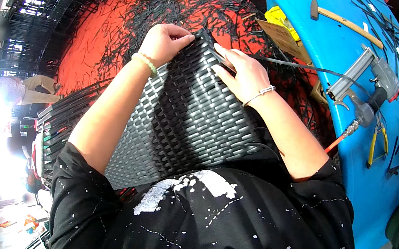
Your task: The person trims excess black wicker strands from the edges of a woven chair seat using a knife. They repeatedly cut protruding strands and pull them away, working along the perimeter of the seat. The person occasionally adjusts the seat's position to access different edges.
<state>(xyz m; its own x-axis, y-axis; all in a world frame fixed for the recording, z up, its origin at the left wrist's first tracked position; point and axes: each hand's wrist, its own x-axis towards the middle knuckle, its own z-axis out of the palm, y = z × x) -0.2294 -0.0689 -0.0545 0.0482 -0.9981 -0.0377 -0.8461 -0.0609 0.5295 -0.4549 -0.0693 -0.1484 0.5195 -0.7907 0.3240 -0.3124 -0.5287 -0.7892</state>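
A black woven rattan panel (201, 105) lies in front of my body, its far corner pointing away from me. At that corner my left hand (162, 44) is closed, thumb and forefinger pinching the panel's edge. Just to the right, my right hand (244, 75) grips a flat black strip (294, 65) at the panel's right edge, the thumb lying along the weave. From there the strip's long tail runs right, over the blue table. The fingertips partly hide where the strip meets the weave.
On the blue table (320, 34) at right lie a hammer (345, 25), a pneumatic staple gun (370, 82) with an orange hose, yellow-handled pliers (380, 144) and loose strips. Black scraps (159, 17) litter the red floor covering (85, 52). Black frames (30, 33) stand left, near another person (39, 90).
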